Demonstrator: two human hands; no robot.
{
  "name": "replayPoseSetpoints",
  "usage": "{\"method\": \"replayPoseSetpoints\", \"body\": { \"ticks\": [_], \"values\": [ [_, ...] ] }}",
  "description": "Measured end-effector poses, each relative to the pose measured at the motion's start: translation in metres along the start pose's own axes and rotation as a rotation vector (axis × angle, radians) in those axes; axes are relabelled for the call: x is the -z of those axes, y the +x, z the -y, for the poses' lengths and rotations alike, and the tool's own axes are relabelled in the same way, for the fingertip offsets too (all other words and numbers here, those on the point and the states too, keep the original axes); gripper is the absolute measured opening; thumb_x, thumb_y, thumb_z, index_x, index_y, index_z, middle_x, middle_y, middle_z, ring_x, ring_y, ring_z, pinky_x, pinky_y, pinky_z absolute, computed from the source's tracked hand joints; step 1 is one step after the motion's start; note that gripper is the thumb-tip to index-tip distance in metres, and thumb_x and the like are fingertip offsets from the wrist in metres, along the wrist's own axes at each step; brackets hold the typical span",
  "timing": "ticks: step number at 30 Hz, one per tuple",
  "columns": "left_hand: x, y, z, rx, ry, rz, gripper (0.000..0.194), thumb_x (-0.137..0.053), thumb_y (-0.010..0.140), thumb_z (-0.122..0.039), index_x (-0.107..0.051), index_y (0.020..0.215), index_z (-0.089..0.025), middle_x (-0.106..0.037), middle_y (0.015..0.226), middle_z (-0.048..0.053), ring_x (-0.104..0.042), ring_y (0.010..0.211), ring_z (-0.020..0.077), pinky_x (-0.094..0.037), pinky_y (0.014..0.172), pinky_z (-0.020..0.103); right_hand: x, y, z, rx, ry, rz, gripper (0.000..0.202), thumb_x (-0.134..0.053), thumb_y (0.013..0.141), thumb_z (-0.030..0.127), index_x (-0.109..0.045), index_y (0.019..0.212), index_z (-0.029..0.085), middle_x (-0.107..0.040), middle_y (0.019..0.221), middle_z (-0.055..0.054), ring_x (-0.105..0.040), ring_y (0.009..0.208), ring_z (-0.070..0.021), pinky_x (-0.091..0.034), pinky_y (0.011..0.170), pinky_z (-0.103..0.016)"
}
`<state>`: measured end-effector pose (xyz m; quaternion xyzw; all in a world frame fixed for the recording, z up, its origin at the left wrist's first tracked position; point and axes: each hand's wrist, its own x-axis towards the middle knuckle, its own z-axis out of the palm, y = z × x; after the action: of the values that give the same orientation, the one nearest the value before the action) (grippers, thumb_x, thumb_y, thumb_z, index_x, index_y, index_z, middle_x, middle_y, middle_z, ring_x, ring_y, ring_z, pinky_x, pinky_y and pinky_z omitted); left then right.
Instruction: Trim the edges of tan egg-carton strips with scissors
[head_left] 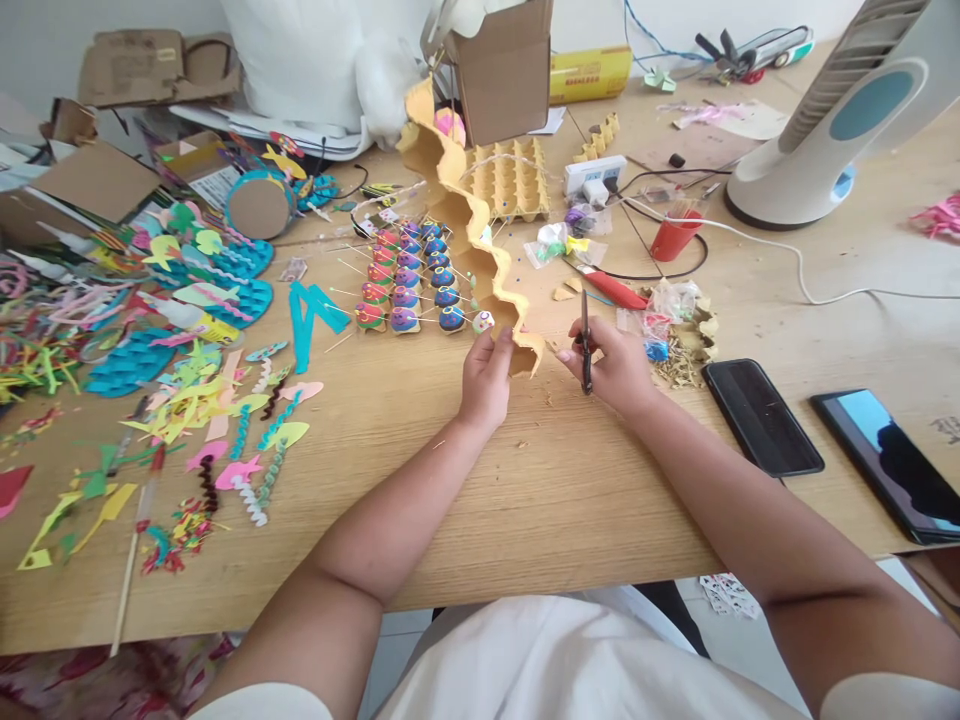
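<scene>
Gripping tight, the wavy egg-carton strip is pinched by the left hand; scissors are clasped in the right hand

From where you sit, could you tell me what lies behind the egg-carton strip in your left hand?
Behind the egg-carton strip stand rows of painted egg-cup figures on sticks, with paper fish further left. The strip covers whatever lies directly behind its upper stretch.

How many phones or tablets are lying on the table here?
2. A black phone lies right of the right hand, which holds scissors. A second dark-screened device lies further right, at the table edge. Clutter could hide more.
</scene>
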<state>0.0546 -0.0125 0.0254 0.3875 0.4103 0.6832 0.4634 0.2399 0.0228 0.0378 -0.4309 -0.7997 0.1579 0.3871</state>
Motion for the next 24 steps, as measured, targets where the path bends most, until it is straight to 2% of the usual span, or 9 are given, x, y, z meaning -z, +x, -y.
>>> {"method": "replayPoseSetpoints", "body": {
  "ticks": [5, 13, 16, 21, 24],
  "values": [
    [0.0024, 0.0006, 0.0023, -0.026, 0.047, -0.011, 0.044, -0.069, 0.085, -0.065, -0.074, 0.097, -0.023, -0.075, 0.09, 0.003, -0.069, 0.089, 0.0171, -0.051, 0.087, 0.029, 0.0005, -0.0003, 0.0043, 0.116, 0.022, 0.009, 0.046, -0.062, 0.088, 0.066, -0.057, 0.104, 0.023, -0.068, 0.094, -0.008, -0.061, 0.083, -0.0231, -0.047, 0.073, -0.036],
    [0.0011, -0.0011, -0.0029, 0.01, 0.037, 0.029, 0.037, -0.07, 0.086, -0.06, -0.074, 0.095, -0.024, -0.076, 0.088, 0.003, -0.071, 0.087, 0.0185, -0.053, 0.081, 0.03, 0.0017, 0.0029, 0.003, 0.115, -0.078, -0.038, 0.034, -0.066, 0.09, 0.055, -0.06, 0.096, 0.023, -0.065, 0.078, -0.003, -0.059, 0.071, -0.0191, -0.042, 0.065, -0.032],
    [0.0011, -0.0019, -0.0031, 0.009, 0.043, 0.028, 0.037, -0.07, 0.086, -0.06, -0.073, 0.093, -0.023, -0.076, 0.086, 0.003, -0.071, 0.086, 0.0185, -0.053, 0.082, 0.031, -0.0001, 0.0021, 0.0034, 0.096, 0.015, -0.067, 0.032, -0.068, 0.09, 0.053, -0.06, 0.097, 0.023, -0.064, 0.079, -0.002, -0.059, 0.072, -0.0187, -0.044, 0.067, -0.032],
    [0.0026, -0.002, 0.0008, -0.006, 0.055, 0.033, 0.038, -0.074, 0.085, -0.056, -0.073, 0.101, -0.022, -0.077, 0.092, 0.004, -0.072, 0.09, 0.019, -0.053, 0.085, 0.031, -0.0055, 0.001, 0.0042, -0.004, 0.33, -0.129, 0.032, -0.064, 0.093, 0.053, -0.057, 0.106, 0.024, -0.065, 0.086, -0.002, -0.061, 0.074, -0.0169, -0.05, 0.071, -0.032],
    [0.0034, -0.0015, 0.003, -0.007, 0.074, 0.046, 0.039, -0.074, 0.085, -0.056, -0.072, 0.104, -0.022, -0.077, 0.097, 0.004, -0.072, 0.093, 0.019, -0.053, 0.088, 0.031, -0.0059, 0.001, 0.0046, 0.059, 0.208, -0.117, 0.032, -0.067, 0.091, 0.051, -0.059, 0.104, 0.024, -0.066, 0.085, -0.002, -0.06, 0.074, -0.0179, -0.049, 0.07, -0.032]
  ]
}}
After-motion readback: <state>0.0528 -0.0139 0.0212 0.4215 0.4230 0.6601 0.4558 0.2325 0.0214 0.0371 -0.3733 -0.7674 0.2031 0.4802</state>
